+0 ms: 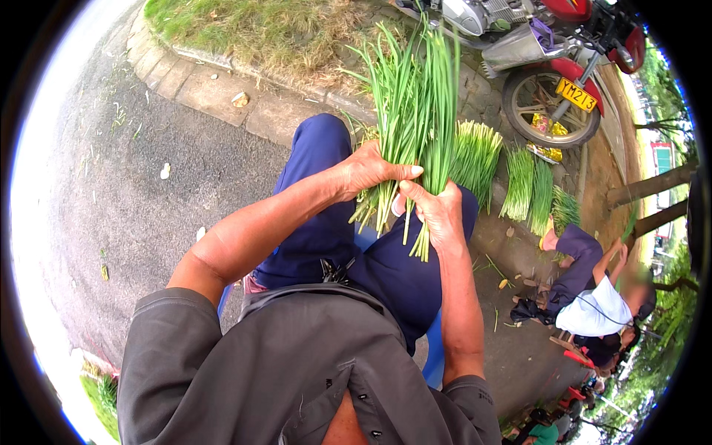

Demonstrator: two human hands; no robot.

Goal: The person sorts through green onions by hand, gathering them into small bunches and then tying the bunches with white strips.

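Note:
Above my knees, my left hand [370, 169] grips a loose bunch of long green leaves, likely garlic chives [396, 111], with pale stem ends hanging down. Close beside it, my right hand [438, 208] holds a second, narrower bunch of chives [442, 119], its stems pointing down past the palm. The two thumbs nearly meet between the bunches, and the leaves partly overlap. Just past my right knee stands a thick bundle of chives [475, 161]. Farther right, several smaller chive bundles [519, 183] are set in a row on the ground.
A red motorcycle's front wheel [550, 105] stands beyond the bundles, near yellow wrappers [548, 153]. Ahead runs a stone kerb [206, 92] with grass [261, 33]. A person in a white top [592, 308] sits at right, holding greens. Under me is a blue seat [434, 356].

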